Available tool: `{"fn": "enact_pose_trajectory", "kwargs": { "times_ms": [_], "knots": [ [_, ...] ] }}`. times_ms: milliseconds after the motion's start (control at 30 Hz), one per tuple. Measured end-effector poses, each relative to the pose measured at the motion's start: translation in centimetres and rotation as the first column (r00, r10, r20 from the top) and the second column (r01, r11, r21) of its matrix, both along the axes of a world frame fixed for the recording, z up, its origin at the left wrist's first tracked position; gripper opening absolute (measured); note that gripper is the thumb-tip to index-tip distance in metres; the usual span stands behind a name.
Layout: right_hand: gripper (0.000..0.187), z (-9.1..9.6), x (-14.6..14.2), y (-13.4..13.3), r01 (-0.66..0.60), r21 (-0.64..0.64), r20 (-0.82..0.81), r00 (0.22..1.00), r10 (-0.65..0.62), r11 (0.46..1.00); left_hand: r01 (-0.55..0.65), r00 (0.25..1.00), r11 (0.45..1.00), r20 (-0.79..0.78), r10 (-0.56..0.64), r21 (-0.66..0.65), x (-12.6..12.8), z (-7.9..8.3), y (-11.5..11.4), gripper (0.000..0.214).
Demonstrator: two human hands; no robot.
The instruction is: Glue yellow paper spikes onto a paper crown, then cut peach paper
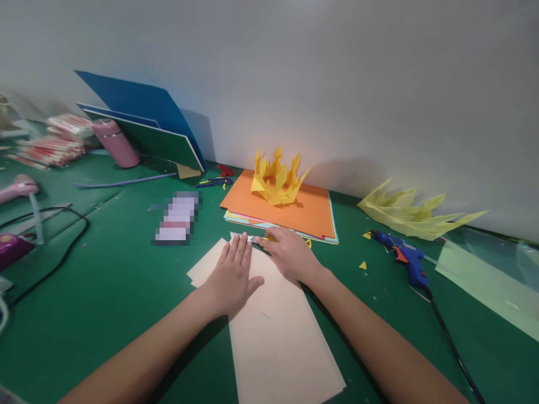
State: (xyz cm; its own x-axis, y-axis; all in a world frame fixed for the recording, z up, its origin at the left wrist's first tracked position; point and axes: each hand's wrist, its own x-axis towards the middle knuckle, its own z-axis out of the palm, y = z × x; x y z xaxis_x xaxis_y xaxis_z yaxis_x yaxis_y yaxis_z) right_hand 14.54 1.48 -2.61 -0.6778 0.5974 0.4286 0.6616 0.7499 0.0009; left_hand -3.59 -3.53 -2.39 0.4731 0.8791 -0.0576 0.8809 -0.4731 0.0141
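My left hand (231,280) lies flat on a folded sheet of cream paper (282,336), fingers stretched out and pressing it against the table. At the paper's far edge, my right hand (292,252) is closed around what looks like a yellow utility knife (269,238), mostly hidden by the fingers. Its silver front end (252,239) points left, close to my left fingertips. One flap of the paper (206,262) sticks out to the left from under my left hand. A short slit or crease shows in the sheet near my left thumb.
Behind my hands, a yellow paper crown (275,182) stands on stacked orange paper (240,196). A blue glue gun (415,264) and a pale yellow crown strip (412,213) lie right. Left are a blurred-out phone-like rectangle (177,217), a pink bottle (117,143) and leaning boards (147,134).
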Motion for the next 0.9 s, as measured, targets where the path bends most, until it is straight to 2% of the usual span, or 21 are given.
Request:
{"fn": "enact_pose_trajectory", "kwargs": {
  "times_ms": [133,367,500,600,733,900],
  "knots": [
    [0.03,0.0,0.4,0.1,0.045,-0.007,0.012,0.999,-0.045,0.999,-0.004,1.0,0.999,-0.01,0.004,-0.035,0.2,0.5,-0.1,0.066],
    [0.032,0.9,3.5,-1.2,0.208,0.036,-0.07,0.976,-0.205,0.977,0.013,1.0,0.999,0.0,-0.013,-0.03,0.0,0.2,-0.1,0.061],
    [0.041,0.5,4.0,-3.5,0.156,-0.124,-0.147,0.974,-0.174,0.98,0.016,1.0,1.0,0.024,-0.016,0.006,0.0,0.0,-0.1,0.059],
    [0.041,0.0,3.6,-4.6,0.14,-0.233,-0.176,0.967,-0.184,0.962,0.017,0.999,1.0,0.031,-0.017,0.014,0.1,-0.1,-0.2,0.055],
    [0.04,0.0,3.4,-4.7,0.158,-0.35,-0.243,0.937,-0.252,0.923,-0.001,1.0,1.0,0.029,0.0,0.027,0.2,0.1,-0.3,0.054],
    [0.034,0.2,3.5,-4.5,0.064,-0.435,-0.352,0.906,-0.235,0.898,-0.005,0.999,0.998,0.051,0.002,0.065,0.2,0.0,-0.1,0.055]
  ]
}}
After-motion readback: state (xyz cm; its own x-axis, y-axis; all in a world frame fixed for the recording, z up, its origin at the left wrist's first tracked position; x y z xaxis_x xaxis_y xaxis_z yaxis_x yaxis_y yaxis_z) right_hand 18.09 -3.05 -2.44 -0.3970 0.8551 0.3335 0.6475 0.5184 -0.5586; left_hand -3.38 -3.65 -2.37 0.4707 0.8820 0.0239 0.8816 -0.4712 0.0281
